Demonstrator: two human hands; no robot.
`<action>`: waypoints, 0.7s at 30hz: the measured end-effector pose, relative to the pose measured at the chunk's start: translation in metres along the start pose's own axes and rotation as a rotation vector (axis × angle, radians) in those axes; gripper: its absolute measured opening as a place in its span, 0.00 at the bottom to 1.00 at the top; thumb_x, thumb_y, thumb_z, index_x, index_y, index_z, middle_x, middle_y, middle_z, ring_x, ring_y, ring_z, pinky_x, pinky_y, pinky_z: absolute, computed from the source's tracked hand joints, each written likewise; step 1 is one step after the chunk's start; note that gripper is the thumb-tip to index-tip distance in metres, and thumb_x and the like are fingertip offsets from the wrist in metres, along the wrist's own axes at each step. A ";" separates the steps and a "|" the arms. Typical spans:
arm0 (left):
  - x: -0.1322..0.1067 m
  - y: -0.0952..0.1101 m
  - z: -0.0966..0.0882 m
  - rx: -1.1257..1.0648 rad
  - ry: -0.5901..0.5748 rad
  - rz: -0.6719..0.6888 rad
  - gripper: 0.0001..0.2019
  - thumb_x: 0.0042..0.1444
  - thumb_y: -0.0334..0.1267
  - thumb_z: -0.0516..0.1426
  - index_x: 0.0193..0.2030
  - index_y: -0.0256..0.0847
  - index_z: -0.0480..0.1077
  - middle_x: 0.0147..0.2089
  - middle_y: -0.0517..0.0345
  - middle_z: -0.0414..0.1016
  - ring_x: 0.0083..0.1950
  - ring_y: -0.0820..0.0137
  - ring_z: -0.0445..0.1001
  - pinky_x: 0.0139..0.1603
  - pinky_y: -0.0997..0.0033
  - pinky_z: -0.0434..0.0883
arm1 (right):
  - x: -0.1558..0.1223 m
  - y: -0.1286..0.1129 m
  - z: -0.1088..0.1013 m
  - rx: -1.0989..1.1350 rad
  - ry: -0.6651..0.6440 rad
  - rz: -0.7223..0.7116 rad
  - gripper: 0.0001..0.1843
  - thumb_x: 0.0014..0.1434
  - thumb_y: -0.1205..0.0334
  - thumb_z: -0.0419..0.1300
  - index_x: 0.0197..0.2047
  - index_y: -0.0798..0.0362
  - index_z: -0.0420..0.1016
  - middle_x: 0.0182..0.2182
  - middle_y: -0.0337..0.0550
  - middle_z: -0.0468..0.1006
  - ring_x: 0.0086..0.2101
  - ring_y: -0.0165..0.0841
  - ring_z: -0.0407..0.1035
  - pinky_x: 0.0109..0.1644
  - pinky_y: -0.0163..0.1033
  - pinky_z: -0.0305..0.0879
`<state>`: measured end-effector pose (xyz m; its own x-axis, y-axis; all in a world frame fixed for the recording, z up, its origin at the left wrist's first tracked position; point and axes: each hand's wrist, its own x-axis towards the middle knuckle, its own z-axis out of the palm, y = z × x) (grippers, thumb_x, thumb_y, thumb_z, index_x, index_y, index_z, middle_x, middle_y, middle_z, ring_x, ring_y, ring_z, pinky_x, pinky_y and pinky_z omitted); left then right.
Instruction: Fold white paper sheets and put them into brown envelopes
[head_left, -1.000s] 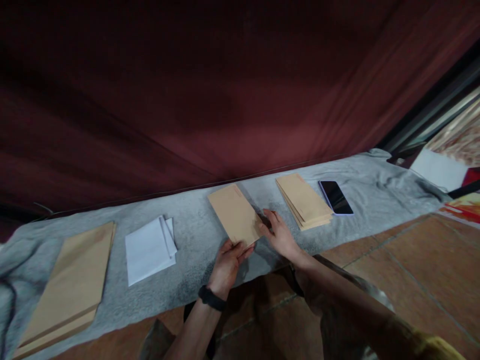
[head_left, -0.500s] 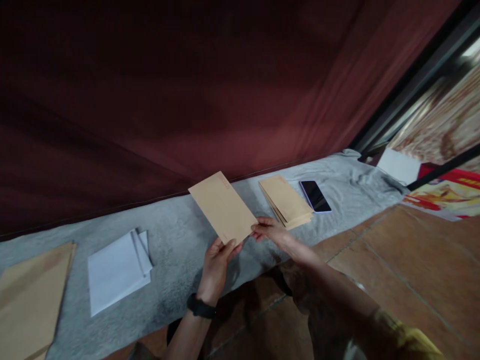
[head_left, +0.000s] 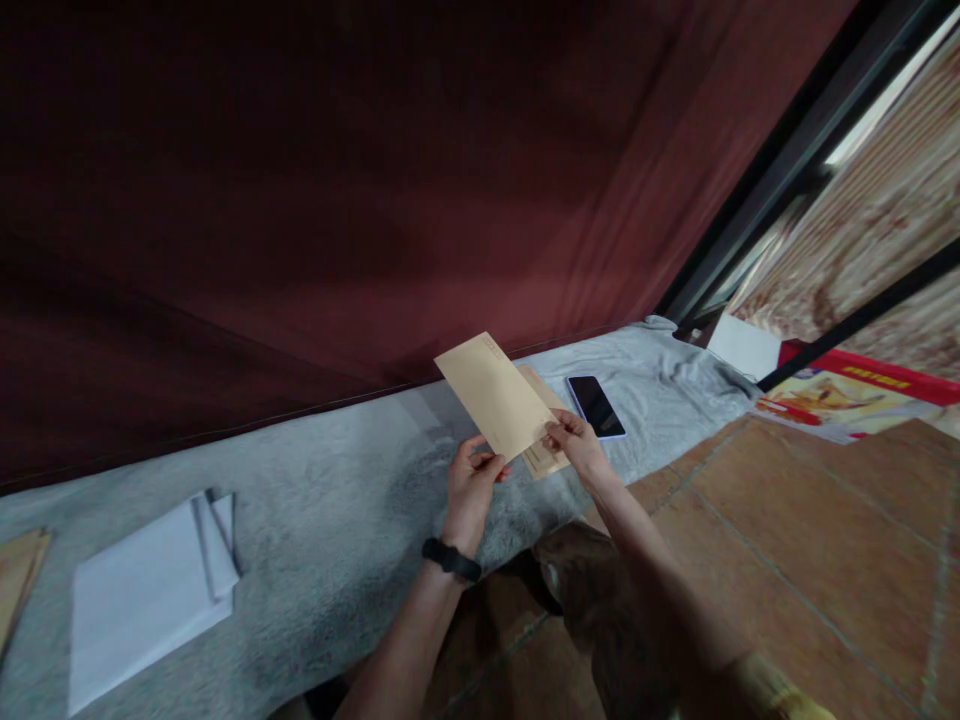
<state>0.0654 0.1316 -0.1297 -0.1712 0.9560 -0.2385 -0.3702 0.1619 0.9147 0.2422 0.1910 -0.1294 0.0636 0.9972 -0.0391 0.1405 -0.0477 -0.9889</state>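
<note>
Envelope (head_left: 495, 393) (rect., tan paper): R hand (head_left: 581, 446) grip pinching corner; L hand (head_left: 472, 490), can't tell.

One phone (head_left: 596, 406), one held envelope (head_left: 491, 392), three piles

You have two hands in view, a left hand (head_left: 472, 490) and a right hand (head_left: 577, 443), plus one black wristband (head_left: 451, 560). Your three piles are one white paper pile (head_left: 142, 600), one small brown pile (head_left: 546, 464) partly behind the envelope, and one brown pile at the left edge (head_left: 16, 575). You can't count each pile's pieces exactly; they overlap.
</note>
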 end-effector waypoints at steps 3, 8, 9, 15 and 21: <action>0.010 -0.005 0.022 0.008 -0.026 -0.029 0.23 0.44 0.35 0.67 0.47 0.41 0.66 0.27 0.63 0.76 0.26 0.73 0.75 0.29 0.75 0.69 | 0.008 0.009 -0.023 -0.065 0.087 -0.024 0.23 0.45 0.48 0.59 0.41 0.54 0.76 0.24 0.38 0.73 0.23 0.31 0.64 0.28 0.36 0.60; 0.023 -0.019 0.047 0.037 -0.055 -0.058 0.23 0.42 0.33 0.66 0.45 0.41 0.64 0.24 0.66 0.73 0.23 0.73 0.74 0.26 0.75 0.68 | 0.013 0.025 -0.052 -0.257 0.139 0.018 0.19 0.48 0.52 0.57 0.40 0.53 0.76 0.27 0.40 0.76 0.27 0.35 0.69 0.30 0.37 0.63; 0.024 -0.022 0.050 0.045 -0.058 -0.064 0.23 0.41 0.33 0.66 0.44 0.41 0.64 0.23 0.67 0.72 0.22 0.73 0.73 0.25 0.76 0.67 | 0.012 0.026 -0.057 -0.330 0.151 0.020 0.18 0.50 0.53 0.57 0.41 0.52 0.77 0.27 0.40 0.76 0.28 0.35 0.70 0.31 0.37 0.63; 0.024 -0.035 0.055 0.100 -0.059 -0.081 0.23 0.42 0.32 0.65 0.45 0.42 0.61 0.22 0.71 0.69 0.20 0.74 0.70 0.22 0.77 0.65 | 0.004 0.025 -0.066 -0.752 0.189 0.014 0.17 0.58 0.57 0.57 0.48 0.52 0.78 0.34 0.45 0.77 0.32 0.36 0.72 0.34 0.37 0.62; 0.020 -0.038 0.057 0.189 -0.076 -0.065 0.23 0.46 0.33 0.63 0.48 0.41 0.62 0.25 0.69 0.70 0.20 0.75 0.69 0.23 0.76 0.66 | -0.004 0.020 -0.059 -0.925 0.205 -0.070 0.18 0.61 0.59 0.57 0.52 0.52 0.78 0.40 0.48 0.73 0.34 0.35 0.71 0.38 0.38 0.64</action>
<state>0.1280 0.1582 -0.1506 -0.0804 0.9565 -0.2806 -0.1992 0.2604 0.9447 0.3028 0.1824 -0.1402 0.1859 0.9741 0.1288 0.8715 -0.1029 -0.4794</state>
